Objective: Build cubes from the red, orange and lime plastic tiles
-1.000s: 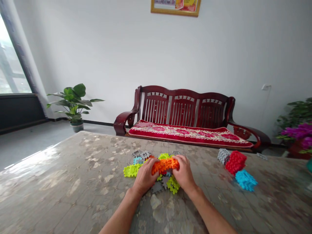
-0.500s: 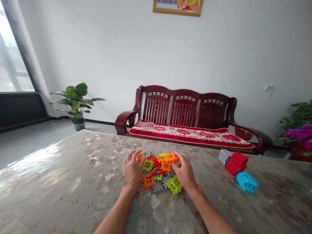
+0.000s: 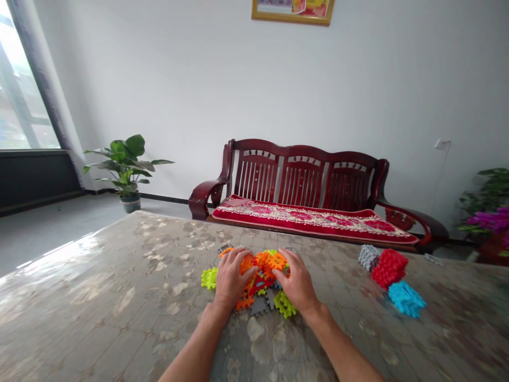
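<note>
Left of the red block [image 3: 389, 268], the right hand [image 3: 297, 282] has its grip pinching an orange assembly [image 3: 267, 260]. Farther left, the left hand [image 3: 229, 280] pinches an orange piece [image 3: 247, 263].

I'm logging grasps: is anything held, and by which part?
The right hand appears to hold orange pieces at their right-hand end. The left hand is over other orange pieces; whether it grips them cannot be told.

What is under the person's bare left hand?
Around the bare left hand, orange notched plastic pieces show on its thumb side, and a lime-green notched plastic piece on its outer side. Whatever lies directly beneath the palm is covered and cannot be seen.
</note>
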The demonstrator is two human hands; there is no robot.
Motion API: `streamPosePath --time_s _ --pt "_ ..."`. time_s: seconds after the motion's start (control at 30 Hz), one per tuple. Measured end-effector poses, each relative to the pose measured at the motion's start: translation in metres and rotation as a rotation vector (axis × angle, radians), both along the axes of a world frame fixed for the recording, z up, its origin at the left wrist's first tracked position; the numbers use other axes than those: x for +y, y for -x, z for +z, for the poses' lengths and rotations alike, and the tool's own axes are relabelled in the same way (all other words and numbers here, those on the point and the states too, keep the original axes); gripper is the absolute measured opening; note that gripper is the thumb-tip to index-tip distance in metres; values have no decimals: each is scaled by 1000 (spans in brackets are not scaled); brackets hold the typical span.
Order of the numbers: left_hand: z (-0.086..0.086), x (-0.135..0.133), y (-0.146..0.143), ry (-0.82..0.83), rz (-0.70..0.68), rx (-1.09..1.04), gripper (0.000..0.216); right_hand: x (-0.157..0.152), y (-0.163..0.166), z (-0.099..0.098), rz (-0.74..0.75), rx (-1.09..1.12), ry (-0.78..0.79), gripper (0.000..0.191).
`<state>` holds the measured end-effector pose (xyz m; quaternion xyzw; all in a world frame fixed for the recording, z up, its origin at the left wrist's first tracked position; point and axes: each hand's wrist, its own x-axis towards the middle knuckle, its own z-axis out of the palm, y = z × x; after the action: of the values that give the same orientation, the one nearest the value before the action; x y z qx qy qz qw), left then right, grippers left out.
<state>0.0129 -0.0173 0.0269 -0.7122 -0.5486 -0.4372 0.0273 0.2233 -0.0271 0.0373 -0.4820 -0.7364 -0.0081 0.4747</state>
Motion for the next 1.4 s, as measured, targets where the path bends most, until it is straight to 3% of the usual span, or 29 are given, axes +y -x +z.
streamPosePath --time_s 0.1,0.2,0.3,0.5,0.77,0.9,1.1,1.27,1.4 --pt "-2 -2 -4 33 -131 101 39 2 -2 -4 -8 12 21 46" --pt "-5 -3 -7 74 -180 168 21 3 -7 -5 -44 30 12 42" --pt "-5 -4 -7 113 -125 163 11 4 -13 -6 -85 38 6 41" --pt "-2 -3 0 168 68 177 16 5 -23 -3 -146 56 39 42" --pt "-6 1 3 145 77 165 31 3 -19 -3 21 257 12 35" --pt "-11 4 3 115 112 160 39 7 -18 -10 95 179 -18 42" --pt "-5 0 1 117 186 172 36 11 -27 -23 -55 44 73 40" --pt "0 -5 -1 203 313 157 34 7 -33 -26 -30 -102 123 34" --pt "0 -5 0 242 227 188 32 12 -43 -29 -164 -61 58 34"
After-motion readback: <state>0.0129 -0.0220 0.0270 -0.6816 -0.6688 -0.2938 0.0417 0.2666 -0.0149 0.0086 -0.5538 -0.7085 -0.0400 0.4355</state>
